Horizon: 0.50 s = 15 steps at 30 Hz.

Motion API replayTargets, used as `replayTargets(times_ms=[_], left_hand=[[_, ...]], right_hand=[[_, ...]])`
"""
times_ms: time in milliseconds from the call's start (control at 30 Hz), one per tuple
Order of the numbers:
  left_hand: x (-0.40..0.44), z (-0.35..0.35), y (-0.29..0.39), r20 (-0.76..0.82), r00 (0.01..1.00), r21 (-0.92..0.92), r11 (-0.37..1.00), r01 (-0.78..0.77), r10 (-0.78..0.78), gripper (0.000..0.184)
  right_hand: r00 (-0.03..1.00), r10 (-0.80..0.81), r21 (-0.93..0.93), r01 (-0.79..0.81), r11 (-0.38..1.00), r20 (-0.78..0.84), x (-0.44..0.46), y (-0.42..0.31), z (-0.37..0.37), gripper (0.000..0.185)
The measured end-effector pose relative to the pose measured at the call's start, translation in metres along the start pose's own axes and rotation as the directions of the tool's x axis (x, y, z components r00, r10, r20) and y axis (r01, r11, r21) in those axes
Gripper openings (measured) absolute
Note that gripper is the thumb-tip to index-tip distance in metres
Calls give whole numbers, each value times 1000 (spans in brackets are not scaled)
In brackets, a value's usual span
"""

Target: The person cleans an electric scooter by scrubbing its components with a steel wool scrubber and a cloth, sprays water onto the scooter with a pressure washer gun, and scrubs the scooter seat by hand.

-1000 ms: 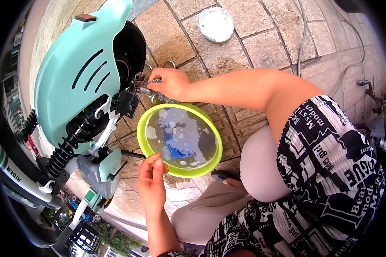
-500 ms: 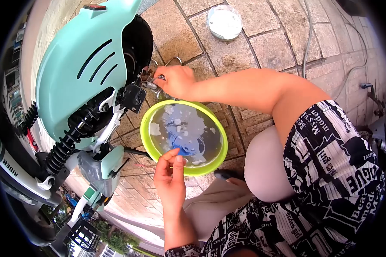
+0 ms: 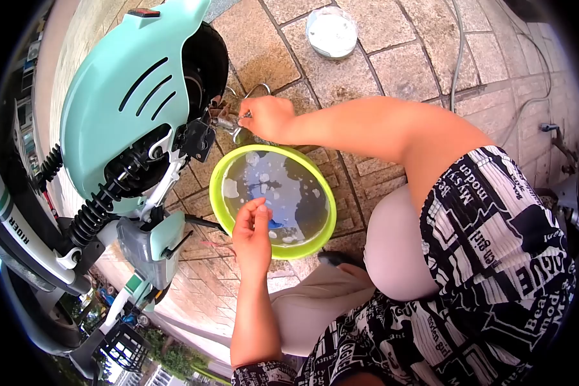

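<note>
My right hand point(image 3: 268, 119) is closed by the rear underside of a mint-green scooter point(image 3: 125, 83). Its fingertips pinch something small and metallic at a rusty spring point(image 3: 224, 122); I cannot make out what. Beside the hand a bent metal stand bar point(image 3: 258, 88) shows. My left hand point(image 3: 251, 233) hovers over the near side of a lime-green basin point(image 3: 331, 222), fingers curled and thumb against them, with nothing visible in it. Cloudy water with foam patches fills the basin. A blue object point(image 3: 275, 224) shows in the water, partly hidden by my left hand.
A round, clear-walled tub with a white top point(image 3: 331, 32) stands on the stone paving at the back. A grey hose point(image 3: 457, 58) runs along the right. A black coil shock absorber point(image 3: 100, 209) and the scooter's other parts fill the left side.
My left hand has moved up and farther over the basin. My right hand has shifted slightly away from the scooter's underside, still closed. The view has moved a little.
</note>
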<state>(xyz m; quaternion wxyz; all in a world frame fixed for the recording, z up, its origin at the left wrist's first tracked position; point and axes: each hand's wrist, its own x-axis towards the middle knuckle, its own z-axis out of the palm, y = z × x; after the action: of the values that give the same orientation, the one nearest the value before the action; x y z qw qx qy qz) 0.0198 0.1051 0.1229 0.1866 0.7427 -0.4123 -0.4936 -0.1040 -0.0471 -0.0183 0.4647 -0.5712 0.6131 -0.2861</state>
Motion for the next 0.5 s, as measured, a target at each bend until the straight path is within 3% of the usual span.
replayTargets(times_ms=[100, 133, 200, 233, 333, 433, 467, 500], left_hand=[[6, 12, -49, 154, 965, -88, 970, 227, -212, 29], [10, 20, -60, 138, 969, -91, 972, 218, -205, 29], [20, 39, -77, 150, 924, -439, 814, 381, -351, 33], [27, 47, -88, 148, 926, -440, 815, 377, -349, 33], [47, 75, -119, 95, 893, -803, 496, 330, -441, 34], [59, 99, -145, 33, 833, -883, 374, 283, -553, 31], [65, 101, -156, 69, 830, -920, 288, 268, -553, 28], [68, 101, -149, 70, 831, -920, 287, 268, -552, 28]], right_hand=[[997, -23, 237, 39, 971, -68, 10, -26, -25, 20], [998, -7, 266, 24, 964, -65, 8, -29, -28, 23], [996, 32, 258, -11, 966, -78, 7, -14, -23, 25], [994, 54, 263, -28, 964, -91, 5, -10, -26, 25], [994, 110, 232, -110, 966, 12, -3, -6, -45, 24], [999, 21, 77, -18, 997, -41, -10, 2, -38, 22], [999, 9, 45, -11, 999, 38, -14, 9, -35, 20], [999, 9, 43, -11, 999, 37, -16, 13, -30, 20]])
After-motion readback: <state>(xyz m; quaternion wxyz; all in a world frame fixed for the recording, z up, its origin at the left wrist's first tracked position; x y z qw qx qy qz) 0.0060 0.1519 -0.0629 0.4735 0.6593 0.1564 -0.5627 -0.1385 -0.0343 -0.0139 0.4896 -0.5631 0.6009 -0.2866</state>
